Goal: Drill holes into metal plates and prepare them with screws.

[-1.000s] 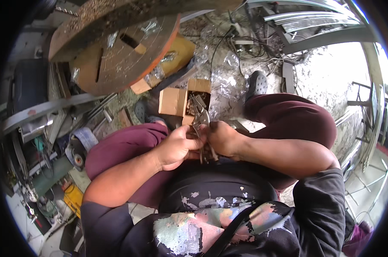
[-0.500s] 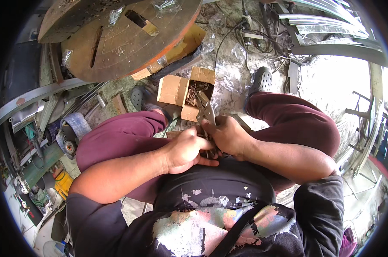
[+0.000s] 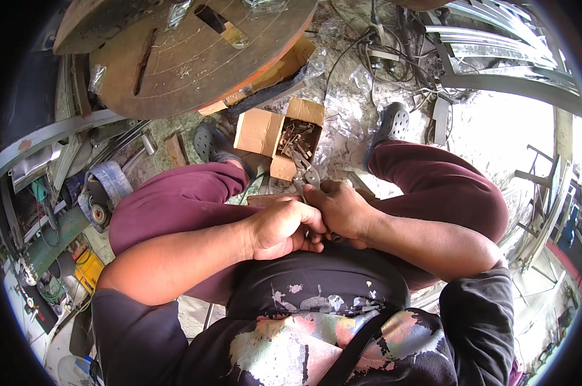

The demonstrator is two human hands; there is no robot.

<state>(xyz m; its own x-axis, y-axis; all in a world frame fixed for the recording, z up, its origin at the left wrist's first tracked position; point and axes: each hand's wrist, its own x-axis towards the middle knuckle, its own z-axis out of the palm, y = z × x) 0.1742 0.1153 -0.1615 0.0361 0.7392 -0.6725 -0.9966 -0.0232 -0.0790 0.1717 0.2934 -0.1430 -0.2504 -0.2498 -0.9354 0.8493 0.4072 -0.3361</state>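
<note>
My right hand (image 3: 344,211) is wrapped round a pair of metal locking pliers (image 3: 308,176), whose jaws point away from me toward a small cardboard box. Close against it, my left hand (image 3: 279,228) is closed with its fingers curled near the handle end; whatever lies between them is hidden. The box (image 3: 257,132) stands on the floor between my feet with its flaps folded out. Inside are many small brownish metal pieces (image 3: 297,136). Below the box, a piece of wood (image 3: 260,201) shows partly behind my hands.
A large round metal disc (image 3: 175,67) with slots fills the upper left. Cables and a power socket (image 3: 382,56) lie at the top, beside long metal profiles (image 3: 497,48). An angle grinder-like tool (image 3: 101,209) and a yellow object (image 3: 88,270) are on the left.
The pliers have tilted and drawn slightly toward me in my right hand. My left fingers have curled in closer to the right hand. The whole view has shifted slightly.
</note>
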